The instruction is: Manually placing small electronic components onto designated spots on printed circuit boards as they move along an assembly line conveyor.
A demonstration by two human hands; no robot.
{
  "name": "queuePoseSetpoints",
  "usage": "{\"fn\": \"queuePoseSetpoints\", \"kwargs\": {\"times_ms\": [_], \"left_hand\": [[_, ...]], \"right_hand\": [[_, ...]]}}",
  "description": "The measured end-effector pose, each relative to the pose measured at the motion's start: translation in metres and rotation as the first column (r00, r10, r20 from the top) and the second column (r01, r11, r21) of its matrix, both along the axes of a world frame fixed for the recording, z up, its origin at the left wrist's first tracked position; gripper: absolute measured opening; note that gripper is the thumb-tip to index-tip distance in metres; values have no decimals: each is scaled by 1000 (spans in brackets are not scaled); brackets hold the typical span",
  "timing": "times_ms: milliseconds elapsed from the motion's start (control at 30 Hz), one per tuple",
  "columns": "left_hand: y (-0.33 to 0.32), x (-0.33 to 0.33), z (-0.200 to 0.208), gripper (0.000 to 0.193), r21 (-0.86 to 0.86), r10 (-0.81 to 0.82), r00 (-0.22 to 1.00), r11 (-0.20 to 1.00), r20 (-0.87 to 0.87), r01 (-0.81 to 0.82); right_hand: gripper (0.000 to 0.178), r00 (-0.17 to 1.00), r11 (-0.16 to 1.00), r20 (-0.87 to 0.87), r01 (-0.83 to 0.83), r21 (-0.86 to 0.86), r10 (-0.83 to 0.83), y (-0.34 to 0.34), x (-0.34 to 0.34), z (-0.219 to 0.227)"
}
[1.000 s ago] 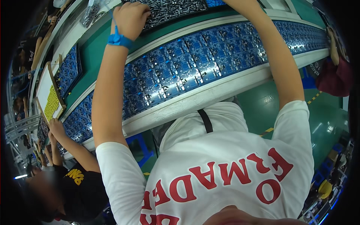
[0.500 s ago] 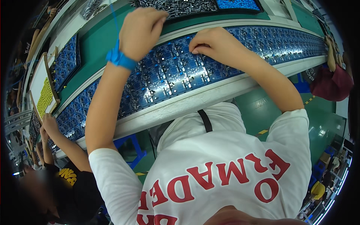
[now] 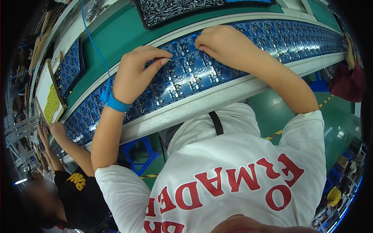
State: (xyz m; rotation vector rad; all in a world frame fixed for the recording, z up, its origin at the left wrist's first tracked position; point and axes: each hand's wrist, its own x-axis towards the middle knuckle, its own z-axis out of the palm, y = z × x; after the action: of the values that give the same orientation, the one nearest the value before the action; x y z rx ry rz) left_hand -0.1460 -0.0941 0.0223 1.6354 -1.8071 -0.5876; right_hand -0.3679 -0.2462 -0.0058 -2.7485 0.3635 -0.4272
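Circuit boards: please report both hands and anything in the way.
Left hand and right hand over blue circuit boards, thumbs near fingers; held parts, if any, too small to tell. Boards lined up, partly hidden by hands. Corded blue wristband on left wrist.

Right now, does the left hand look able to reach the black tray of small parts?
Probably yes: the left hand is near the black tray, and nothing visible blocks the way across the green surface.

Red letters (image 3: pixel 232 180) mark a white shirt (image 3: pixel 233 155), yellow letters (image 3: pixel 77 181) a co-worker's black shirt (image 3: pixel 83 204).
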Motion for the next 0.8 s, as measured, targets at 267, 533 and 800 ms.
{"fn": "queuePoseSetpoints", "kwargs": {"times_ms": [267, 533, 800], "left_hand": [[-2, -8, -2, 16, 91, 1, 999, 996, -34, 3], [-5, -16, -6, 14, 99, -24, 1000, 995, 5, 24], [-7, -32, -11, 14, -73, -158, 915, 977, 371, 198]], "right_hand": [[10, 1000, 1000, -14, -1, -23, 1, 0, 4, -6], [10, 991, 998, -137, -15, -57, 7, 2, 10, -5], [16, 998, 992, -45, 44, 118, -39, -45, 5, 39]]}}
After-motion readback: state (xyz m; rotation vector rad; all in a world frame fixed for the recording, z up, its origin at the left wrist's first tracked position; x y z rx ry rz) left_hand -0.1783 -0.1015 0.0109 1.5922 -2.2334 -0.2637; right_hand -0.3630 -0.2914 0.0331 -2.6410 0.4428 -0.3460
